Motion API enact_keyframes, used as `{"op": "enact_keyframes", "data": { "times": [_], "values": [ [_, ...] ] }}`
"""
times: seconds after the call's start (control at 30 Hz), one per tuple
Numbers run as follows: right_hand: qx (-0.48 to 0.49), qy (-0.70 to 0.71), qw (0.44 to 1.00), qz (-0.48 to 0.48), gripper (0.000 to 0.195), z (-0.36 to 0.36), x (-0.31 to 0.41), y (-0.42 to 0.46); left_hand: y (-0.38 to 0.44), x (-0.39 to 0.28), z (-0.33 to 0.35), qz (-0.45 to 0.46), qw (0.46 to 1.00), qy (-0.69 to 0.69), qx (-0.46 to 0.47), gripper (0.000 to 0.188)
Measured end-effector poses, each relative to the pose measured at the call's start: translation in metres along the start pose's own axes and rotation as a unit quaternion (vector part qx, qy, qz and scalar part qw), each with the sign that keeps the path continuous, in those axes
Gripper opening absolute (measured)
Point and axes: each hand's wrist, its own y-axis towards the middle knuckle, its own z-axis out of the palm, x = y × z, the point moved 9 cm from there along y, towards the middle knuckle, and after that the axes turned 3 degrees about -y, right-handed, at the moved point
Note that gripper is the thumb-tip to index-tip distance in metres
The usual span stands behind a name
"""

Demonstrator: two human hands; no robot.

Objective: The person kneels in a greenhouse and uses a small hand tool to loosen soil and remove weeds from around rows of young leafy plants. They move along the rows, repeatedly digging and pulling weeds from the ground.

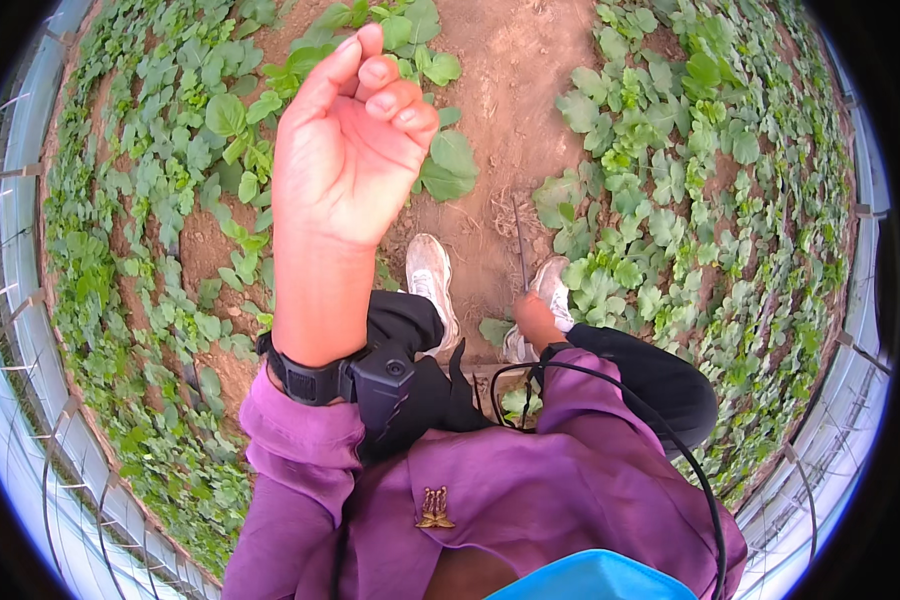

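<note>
My left hand (356,135) is raised palm up at the upper centre, its fingers loosely curled with nothing in them. A black strap with a small camera-like device (384,379) is around that wrist. Lower down, beside my right shoe (553,285), my right hand (534,316) grips a thin dark rod (521,240) that points away from me over the soil. The rod's far tip lies near some dry roots (511,217). Leafy green plants (450,161) stand just behind and beside my left hand. The fingers of my right hand are mostly hidden.
A bare soil path (514,97) runs ahead between beds of leafy plants at the left (157,150) and right (667,217). My left shoe (429,281) is on the path. A black cable (690,450) crosses my right sleeve. Greenhouse-like walls (862,262) curve along both sides.
</note>
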Motion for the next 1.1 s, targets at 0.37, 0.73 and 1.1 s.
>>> {"op": "enact_keyframes", "data": {
  "times": [0.37, 0.73, 1.1],
  "values": [
    [-0.099, -0.020, 0.990, -0.094, 0.026, -0.048, 0.050, 0.012, -0.016, -0.015, 0.006, 0.056, 0.998, 0.033, -0.018, 0.017],
    [0.061, -0.152, 0.974, -0.159, 0.028, -0.004, 0.020, -0.054, -0.008, -0.011, 0.017, 0.006, 1.000, -0.008, 0.024, 0.015],
    [-0.051, -0.071, 0.988, -0.129, 0.034, -0.113, 0.036, -0.033, -0.008, -0.005, 0.025, -0.022, 0.997, -0.040, 0.057, 0.014]
  ]
}}
